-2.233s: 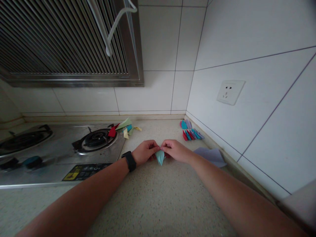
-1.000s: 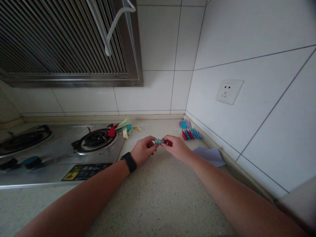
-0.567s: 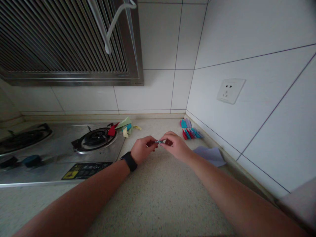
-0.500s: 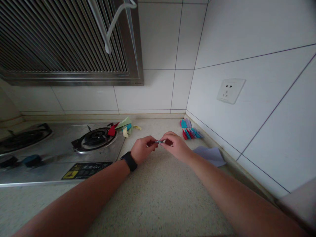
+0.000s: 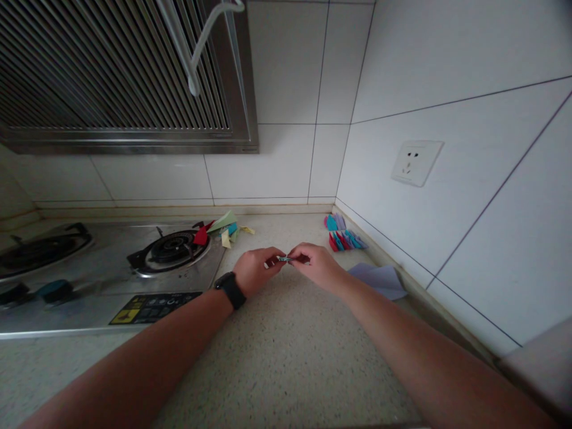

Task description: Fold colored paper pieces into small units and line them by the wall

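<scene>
Okay | gripping small greenish folded paper (image 5: 283, 259) edge-on between pinched left hand (image 5: 255, 270) and pinched right hand (image 5: 316, 266), right of stove (image 5: 107, 271) | pinch close to crease, press evenly, avoid crumpling.

The left hand (image 5: 255, 271) and right hand (image 5: 316, 266) together pinch a small folded paper (image 5: 285, 259) over the counter (image 5: 286, 357), the left one wearing a black watch (image 5: 233, 290). At left, coloured papers (image 5: 226, 239) lie by the stove (image 5: 111, 280), a red piece (image 5: 201, 235) at the edge of the burner (image 5: 175, 251); at right, two rows of folded papers (image 5: 346, 241) and a purple sheet (image 5: 379, 281) lie near the wall (image 5: 469, 179)
</scene>
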Tool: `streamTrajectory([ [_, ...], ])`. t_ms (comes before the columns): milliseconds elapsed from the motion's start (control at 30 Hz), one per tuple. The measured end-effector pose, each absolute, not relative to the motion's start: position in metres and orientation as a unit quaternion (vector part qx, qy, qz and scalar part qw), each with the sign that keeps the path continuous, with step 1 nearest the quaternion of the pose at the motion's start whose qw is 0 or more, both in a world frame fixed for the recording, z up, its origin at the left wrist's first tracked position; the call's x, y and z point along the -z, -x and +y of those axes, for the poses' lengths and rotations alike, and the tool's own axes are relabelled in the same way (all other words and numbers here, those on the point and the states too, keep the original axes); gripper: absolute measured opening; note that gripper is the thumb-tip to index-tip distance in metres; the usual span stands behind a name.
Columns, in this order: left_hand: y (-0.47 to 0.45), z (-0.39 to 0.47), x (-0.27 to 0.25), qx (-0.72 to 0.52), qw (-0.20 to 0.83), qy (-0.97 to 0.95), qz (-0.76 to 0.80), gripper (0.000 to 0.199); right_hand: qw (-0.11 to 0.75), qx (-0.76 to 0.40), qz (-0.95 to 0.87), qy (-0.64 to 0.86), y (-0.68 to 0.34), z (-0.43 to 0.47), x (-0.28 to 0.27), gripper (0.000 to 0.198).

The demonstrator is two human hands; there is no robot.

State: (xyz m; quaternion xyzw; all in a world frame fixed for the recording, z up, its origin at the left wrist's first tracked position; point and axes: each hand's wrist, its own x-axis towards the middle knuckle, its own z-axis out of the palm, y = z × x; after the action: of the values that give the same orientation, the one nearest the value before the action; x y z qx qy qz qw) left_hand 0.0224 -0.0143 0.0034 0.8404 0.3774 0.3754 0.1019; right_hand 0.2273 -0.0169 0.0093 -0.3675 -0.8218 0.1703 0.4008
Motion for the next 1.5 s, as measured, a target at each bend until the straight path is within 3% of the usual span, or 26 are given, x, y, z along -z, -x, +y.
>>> streamTrajectory([
  [200,-0.0195,-0.0107,-0.0044,-0.379,0.007,-0.869,0.319,0.013,0.382,-0.150,-0.834,0.369,-0.2270,-0.0178,-0.0098,0.010],
  [633,-0.0169,-0.0108,-0.0026,-0.296,0.008,-0.886,0.357,0.015,0.346,-0.180,-0.837,0.385,-0.2278,-0.0180,-0.0050,0.012],
  [1100,-0.0201,-0.0146,-0.0029,-0.166,-0.083,-0.913,0.362,0.016,0.235,-0.078,-0.893,0.375,-0.2303,-0.0158,-0.0028,0.008],
  [1500,-0.0216,-0.0174,-0.0071,-0.129,-0.090,-0.922,0.355,0.020,0.174,-0.020,-0.910,0.376,-0.2275,-0.0183,-0.0052,0.006],
])
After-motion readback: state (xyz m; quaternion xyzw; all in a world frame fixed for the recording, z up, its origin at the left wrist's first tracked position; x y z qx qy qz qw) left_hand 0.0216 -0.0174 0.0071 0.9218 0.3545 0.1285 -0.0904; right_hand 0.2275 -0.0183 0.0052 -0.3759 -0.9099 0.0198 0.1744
